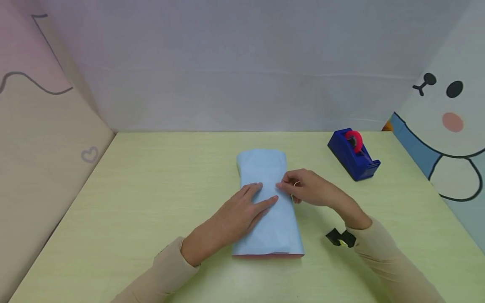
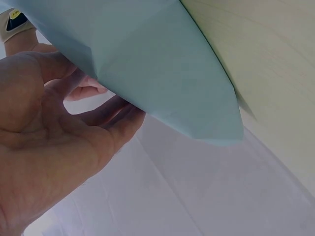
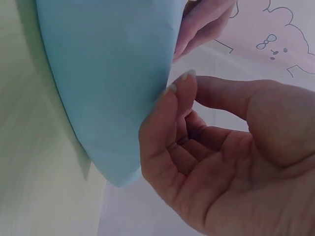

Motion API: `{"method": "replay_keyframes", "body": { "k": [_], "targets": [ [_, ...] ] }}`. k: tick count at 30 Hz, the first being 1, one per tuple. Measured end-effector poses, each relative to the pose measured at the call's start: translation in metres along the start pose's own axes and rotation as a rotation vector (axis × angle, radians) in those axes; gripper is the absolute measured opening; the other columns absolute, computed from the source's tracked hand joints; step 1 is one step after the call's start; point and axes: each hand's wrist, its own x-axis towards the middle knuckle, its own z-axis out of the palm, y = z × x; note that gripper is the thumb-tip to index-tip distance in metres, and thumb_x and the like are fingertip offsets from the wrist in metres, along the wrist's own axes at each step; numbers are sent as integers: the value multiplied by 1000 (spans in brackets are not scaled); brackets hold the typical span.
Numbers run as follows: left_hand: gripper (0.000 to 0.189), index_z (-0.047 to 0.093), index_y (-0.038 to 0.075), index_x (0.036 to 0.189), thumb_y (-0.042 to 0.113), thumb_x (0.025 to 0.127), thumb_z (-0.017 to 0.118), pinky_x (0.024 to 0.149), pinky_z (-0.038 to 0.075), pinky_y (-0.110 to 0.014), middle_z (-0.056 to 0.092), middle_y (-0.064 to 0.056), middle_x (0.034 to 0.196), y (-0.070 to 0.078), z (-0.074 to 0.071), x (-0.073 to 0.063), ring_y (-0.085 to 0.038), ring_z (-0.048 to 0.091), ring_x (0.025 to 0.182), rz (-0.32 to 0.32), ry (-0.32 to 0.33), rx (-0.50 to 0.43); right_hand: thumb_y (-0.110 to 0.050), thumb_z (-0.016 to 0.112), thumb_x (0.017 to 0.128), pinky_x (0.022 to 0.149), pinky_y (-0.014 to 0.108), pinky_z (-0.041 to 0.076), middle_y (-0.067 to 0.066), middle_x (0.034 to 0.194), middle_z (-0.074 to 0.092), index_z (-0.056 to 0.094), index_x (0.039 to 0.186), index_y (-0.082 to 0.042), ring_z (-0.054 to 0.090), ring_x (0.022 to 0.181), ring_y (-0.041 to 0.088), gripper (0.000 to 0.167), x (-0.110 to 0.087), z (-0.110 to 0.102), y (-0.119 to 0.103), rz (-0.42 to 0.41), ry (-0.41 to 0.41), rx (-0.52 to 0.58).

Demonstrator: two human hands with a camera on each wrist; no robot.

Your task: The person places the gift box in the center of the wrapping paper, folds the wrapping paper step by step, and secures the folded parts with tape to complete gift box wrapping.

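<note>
We see 1 blue paper (image 1: 265,231) in the middle of the table (image 1: 170,181). The left hand (image 1: 239,213) lies on it, fingers spread. At its right edge, the right hand (image 1: 312,188) has bent fingers; we can't tell if they pinch anything.

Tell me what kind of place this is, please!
It looks like a little craft corner, maybe at a play table. There's folded light blue paper on a pale table, a blue tape dispenser, and a cartoon face on the side wall.
</note>
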Motion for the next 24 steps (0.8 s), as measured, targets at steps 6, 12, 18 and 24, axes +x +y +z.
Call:
{"method": "replay_keyframes", "body": {
  "k": [6,12,18,24],
  "targets": [
    [35,66,12,138,18,103,64,107,47,-42,57,-21,141,-1,1,2,-38,57,125,15,-44,-31,-17,61,104,56,29,45,1,70,57,65,89,-5,54,60,14,20,0,2,-3,-15,34,-66],
    [43,61,4,139,7,96,67,111,41,-48,59,-12,146,-1,3,3,-40,60,125,124,-46,84,-15,61,104,58,31,47,1,74,60,66,91,-4,54,60,13,18,-2,3,-6,-23,63,-112],
    [47,57,6,144,6,98,63,111,42,-51,53,-8,153,1,0,0,-49,54,126,102,-87,88,-14,61,104,59,31,46,-1,71,60,65,89,-5,54,58,13,18,-2,4,-6,-28,81,-147],
    [47,53,7,148,9,101,59,110,43,-51,50,-6,155,3,-2,1,-49,51,128,94,-142,123,-15,61,104,60,32,48,0,75,63,67,92,-4,56,60,13,17,-4,3,-4,-20,78,-132]
  ]
}}
